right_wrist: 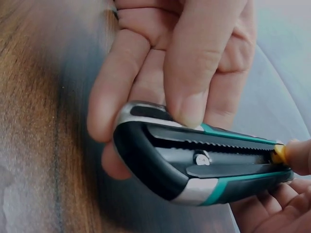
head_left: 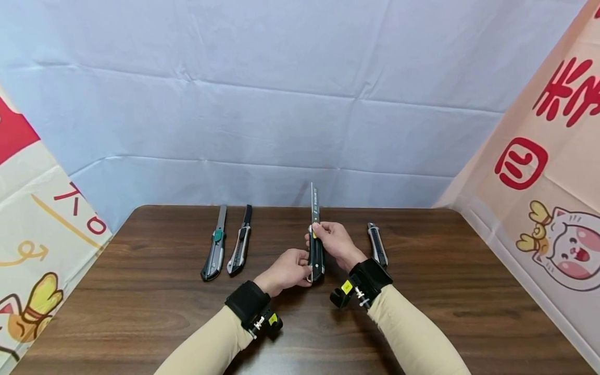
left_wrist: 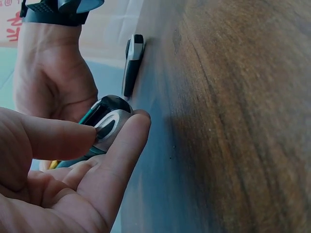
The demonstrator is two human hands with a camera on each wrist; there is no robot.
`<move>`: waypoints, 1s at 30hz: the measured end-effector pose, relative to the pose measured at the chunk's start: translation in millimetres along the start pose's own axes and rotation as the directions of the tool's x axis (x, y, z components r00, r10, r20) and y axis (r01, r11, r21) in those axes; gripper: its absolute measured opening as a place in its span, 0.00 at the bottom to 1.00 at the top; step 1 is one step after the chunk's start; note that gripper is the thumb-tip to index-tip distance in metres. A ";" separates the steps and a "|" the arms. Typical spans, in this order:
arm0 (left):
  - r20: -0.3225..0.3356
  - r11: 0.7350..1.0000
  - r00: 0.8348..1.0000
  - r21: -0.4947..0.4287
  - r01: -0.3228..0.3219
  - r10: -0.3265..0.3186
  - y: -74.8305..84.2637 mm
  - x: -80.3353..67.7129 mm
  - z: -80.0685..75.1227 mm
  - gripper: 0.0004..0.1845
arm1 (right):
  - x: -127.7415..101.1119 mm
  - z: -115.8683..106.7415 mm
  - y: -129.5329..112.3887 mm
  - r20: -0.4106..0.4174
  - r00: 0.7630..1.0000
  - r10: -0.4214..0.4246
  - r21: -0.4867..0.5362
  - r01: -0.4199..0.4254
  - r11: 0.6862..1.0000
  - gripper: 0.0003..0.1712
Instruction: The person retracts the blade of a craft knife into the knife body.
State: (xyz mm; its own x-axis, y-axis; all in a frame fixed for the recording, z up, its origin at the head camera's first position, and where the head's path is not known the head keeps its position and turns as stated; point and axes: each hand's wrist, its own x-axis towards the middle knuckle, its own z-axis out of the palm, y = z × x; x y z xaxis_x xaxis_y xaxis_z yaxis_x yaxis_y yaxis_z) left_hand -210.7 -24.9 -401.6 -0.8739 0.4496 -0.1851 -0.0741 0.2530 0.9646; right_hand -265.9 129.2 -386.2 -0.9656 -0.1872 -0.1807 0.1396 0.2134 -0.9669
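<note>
Over the middle of the dark wooden surface [head_left: 422,291], the head view shows both hands sharing one black utility knife [head_left: 316,255] with its blade run out toward 12 o'clock. The left hand [head_left: 286,271] grips the butt end from 8 o'clock, and the right hand [head_left: 336,244] wraps the handle from 3 o'clock, thumb up near a yellow slider. Two more knives [head_left: 227,250] lie side by side at 9 o'clock of the hands, and a fourth knife [head_left: 377,245] rests just beside the right wrist at 3 o'clock.

From the left wrist, the left hand's thumb and forefinger [left_wrist: 124,145] pinch the rounded silver butt of the held knife [left_wrist: 109,121], with the right hand's palm behind it at 11 o'clock.

From the right wrist, left-hand fingers [right_wrist: 194,73] clamp the knife's tail from 12 o'clock, while a right-hand fingertip presses the yellow slider [right_wrist: 279,154] at 3 o'clock.
</note>
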 end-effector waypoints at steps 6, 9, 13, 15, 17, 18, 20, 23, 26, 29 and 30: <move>-0.009 1.000 1.000 0.003 0.001 -0.001 1.0 -0.6 -1.1 0.16 | 0.5 1.3 -2.1 -0.002 1.000 0.009 -0.001 -0.009 1.000 0.21; -0.011 1.000 1.000 0.005 0.007 -0.007 0.9 -1.0 -1.4 0.16 | 0.4 2.0 -2.2 0.002 1.000 0.015 -0.005 -0.015 1.000 0.20; -0.009 1.000 1.000 0.000 0.011 -0.011 0.8 -1.1 -1.4 0.17 | 0.5 2.4 -1.3 0.003 1.000 0.017 -0.004 -0.017 1.000 0.21; -0.010 1.000 1.000 -0.003 0.013 -0.013 0.5 -0.9 -1.4 0.17 | 0.6 2.3 -0.8 0.002 1.000 0.016 -0.004 -0.016 1.000 0.21; -0.011 1.000 1.000 -0.004 0.014 -0.014 0.4 -0.6 -1.4 0.17 | 0.8 2.2 -0.7 0.002 1.000 0.015 -0.004 -0.015 1.000 0.21; -0.012 1.000 1.000 -0.004 0.013 -0.013 0.4 -0.6 -1.3 0.17 | 0.8 2.2 -0.9 0.000 1.000 0.017 -0.004 -0.017 1.000 0.21; -0.014 1.000 1.000 -0.003 0.015 -0.015 0.3 -0.6 -1.1 0.17 | 0.9 2.2 -1.1 -0.001 1.000 0.023 -0.003 -0.023 1.000 0.20; -0.016 1.000 1.000 -0.001 0.019 -0.019 0.0 -0.5 -1.1 0.17 | 0.9 2.5 -1.3 -0.004 1.000 0.029 -0.002 -0.029 1.000 0.20; -0.020 1.000 0.999 0.001 0.029 -0.029 -1.1 0.1 -1.4 0.16 | 0.8 2.8 -1.7 -0.005 0.999 0.035 -0.006 -0.035 0.999 0.20; -0.019 0.999 0.999 0.003 0.033 -0.033 -2.4 1.2 -1.7 0.17 | 0.5 2.9 -2.6 -0.006 0.999 0.040 -0.006 -0.040 0.999 0.20; -0.018 0.999 0.999 0.003 0.034 -0.034 -2.6 1.4 -1.7 0.17 | 0.5 2.9 -2.4 -0.004 0.999 0.033 -0.010 -0.033 0.999 0.20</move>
State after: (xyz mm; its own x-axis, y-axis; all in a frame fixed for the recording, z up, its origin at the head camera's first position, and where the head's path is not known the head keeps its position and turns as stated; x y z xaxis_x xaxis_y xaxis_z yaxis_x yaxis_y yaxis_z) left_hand -212.6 -26.3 -404.0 -0.8794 0.4251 -0.2144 -0.1025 0.2708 0.9572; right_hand -266.1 125.9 -384.5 -0.9612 -0.1763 -0.2123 0.1696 0.2292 -0.9585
